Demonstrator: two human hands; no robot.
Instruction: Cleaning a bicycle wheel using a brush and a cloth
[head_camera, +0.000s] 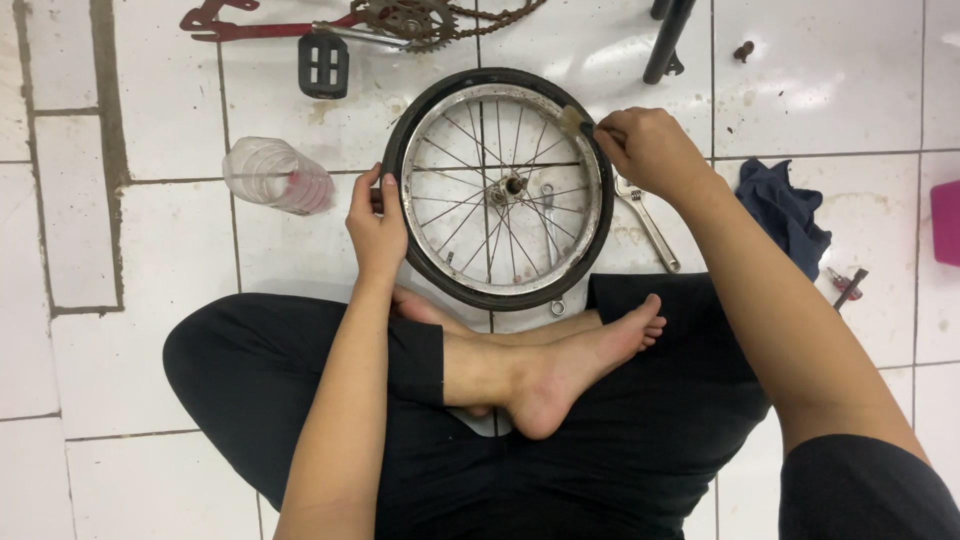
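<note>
A small wheel (498, 188) lies flat on the tiled floor (160, 230) just ahead of the person's crossed legs, its axle pointing straight up toward the camera and its spokes fanned around the hub. The left hand (376, 228) clasps the tyre at the wheel's left edge, fingers closed round the rubber. The right hand (650, 148) sits at the wheel's upper right, its grip pinched shut on a small brush (574, 121) whose pale bristles touch the rim; the brush's long axis runs roughly sideways, bristles pointing left toward the wheel. A wrench (648, 222) lies on the floor just right of the wheel, slanting down and to the right. A clear plastic bottle (277, 175) lies on its side left of the wheel. Above the wheel are a black pedal (323, 64) and a chainring with chain (420, 20). Farther right of the wheel rests a dark blue rag (785, 210).
</note>
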